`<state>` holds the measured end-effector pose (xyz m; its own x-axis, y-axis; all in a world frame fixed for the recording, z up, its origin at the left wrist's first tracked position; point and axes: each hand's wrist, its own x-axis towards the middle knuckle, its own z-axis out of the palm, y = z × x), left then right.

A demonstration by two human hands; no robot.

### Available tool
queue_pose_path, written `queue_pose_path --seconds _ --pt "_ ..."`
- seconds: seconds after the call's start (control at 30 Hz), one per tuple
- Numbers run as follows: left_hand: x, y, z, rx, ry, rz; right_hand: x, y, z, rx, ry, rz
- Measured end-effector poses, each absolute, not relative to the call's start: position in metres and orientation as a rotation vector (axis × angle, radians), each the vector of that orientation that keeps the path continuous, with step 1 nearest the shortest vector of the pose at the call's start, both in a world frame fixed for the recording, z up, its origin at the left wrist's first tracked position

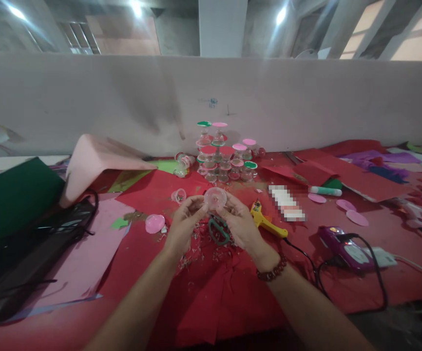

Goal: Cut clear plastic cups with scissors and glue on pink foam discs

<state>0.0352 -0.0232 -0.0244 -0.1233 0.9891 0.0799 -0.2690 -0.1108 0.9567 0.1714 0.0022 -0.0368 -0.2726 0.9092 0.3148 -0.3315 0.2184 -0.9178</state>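
My left hand (183, 222) and my right hand (240, 223) meet above the red paper and together pinch a small clear plastic cup with a pink round top (215, 198). Fingers of both hands are closed on its rim. Green-handled scissors (218, 231) lie on the table just under my hands. A pink disc (154, 223) and another small clear cup (178, 195) lie to the left. Behind them stands a stack of similar cups (225, 156) with pink, red and green tops. My right wrist wears a dark bead bracelet.
A yellow glue gun (264, 219) lies right of my hands, its black cord trailing toward a purple device (342, 246). Pink paper circles (355, 217) and a green-capped glue stick (324, 190) lie further right. A black bag (31, 248), green sheet and pink foam sit left.
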Motion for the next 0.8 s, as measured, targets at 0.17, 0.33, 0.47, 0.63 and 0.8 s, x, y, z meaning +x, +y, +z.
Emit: queue_pose_path --seconds 0.17,0.33,0.47,0.63,0.8 --pt "0.033 -0.0224 -0.0253 1.016 1.076 1.521 0.1706 0.0015 -0.0384 -0.671 -1.304 1.359" --pt "0.0284 -0.0205 -0.0271 0.998 1.197 1.516 0.1719 0.0004 -0.0367 -0.686 -1.293 1.36" --pt "0.0277 -0.0194 -0.027 0.937 1.188 1.505 0.1733 0.0005 -0.0369 -0.666 -1.331 1.307" --pt "0.0301 -0.0214 -0.0231 0.773 0.974 1.419 0.1762 -0.0014 -0.0395 -0.862 -1.499 0.942" --pt "0.0323 -0.0238 -0.0198 0.754 0.836 1.346 0.1761 -0.0046 -0.0422 -0.932 -1.685 0.628"
